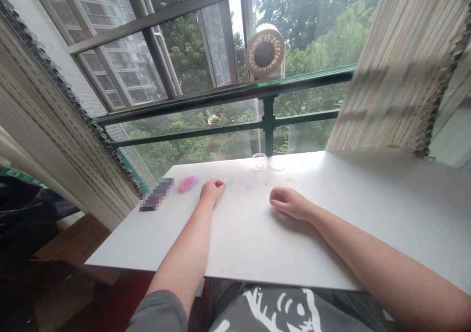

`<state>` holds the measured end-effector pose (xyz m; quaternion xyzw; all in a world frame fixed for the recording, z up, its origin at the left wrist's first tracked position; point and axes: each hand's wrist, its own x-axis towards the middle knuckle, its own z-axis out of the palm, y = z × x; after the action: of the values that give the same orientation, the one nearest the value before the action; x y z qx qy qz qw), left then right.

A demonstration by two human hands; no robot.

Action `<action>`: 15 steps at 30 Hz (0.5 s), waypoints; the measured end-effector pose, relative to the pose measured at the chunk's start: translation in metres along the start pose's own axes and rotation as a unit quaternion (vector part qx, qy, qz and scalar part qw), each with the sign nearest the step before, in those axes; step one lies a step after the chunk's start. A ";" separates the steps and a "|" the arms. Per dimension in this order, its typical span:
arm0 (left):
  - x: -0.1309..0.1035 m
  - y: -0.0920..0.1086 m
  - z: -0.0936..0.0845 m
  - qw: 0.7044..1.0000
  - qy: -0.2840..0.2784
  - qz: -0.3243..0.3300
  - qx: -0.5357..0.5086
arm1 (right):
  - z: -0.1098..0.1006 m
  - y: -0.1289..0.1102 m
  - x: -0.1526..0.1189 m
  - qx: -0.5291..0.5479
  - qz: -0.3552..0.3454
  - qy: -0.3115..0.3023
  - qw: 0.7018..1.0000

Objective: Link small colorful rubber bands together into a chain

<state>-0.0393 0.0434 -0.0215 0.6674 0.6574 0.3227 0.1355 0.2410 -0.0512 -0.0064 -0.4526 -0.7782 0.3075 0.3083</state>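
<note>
Left hand [213,191]: fingers curled, grip cannot be told | right hand [290,203]: loosely curled, grip unclear | colorful pile [188,183], left of frame center: likely light, slippery; pinch pieces singly

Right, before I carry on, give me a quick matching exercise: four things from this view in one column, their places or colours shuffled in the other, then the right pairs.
1. Pile
2. Cup
3. Fan
4. Left hand

A. Above the rail
B. Just right of the pile, fingers curled
C. Pink, purple and orange
D. Clear, near the far edge of the table

Pairs: 1-C, 2-D, 3-A, 4-B
</note>
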 end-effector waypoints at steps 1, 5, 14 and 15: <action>0.000 0.000 0.000 1.000 0.000 -0.001 -0.002 | 0.000 0.000 0.000 0.000 0.000 0.000 1.000; -0.001 0.000 0.001 1.000 -0.004 -0.007 -0.011 | -0.001 -0.001 -0.001 -0.003 0.002 -0.001 1.000; 0.000 -0.001 0.003 1.000 -0.007 -0.021 -0.014 | -0.001 -0.002 -0.001 0.003 0.005 -0.002 1.000; 0.000 -0.001 0.003 1.000 -0.008 -0.022 -0.015 | -0.001 -0.002 0.000 0.003 0.005 -0.002 1.000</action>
<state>-0.0382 0.0445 -0.0245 0.6535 0.6657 0.3240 0.1574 0.2408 -0.0522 -0.0045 -0.4545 -0.7757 0.3127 0.3065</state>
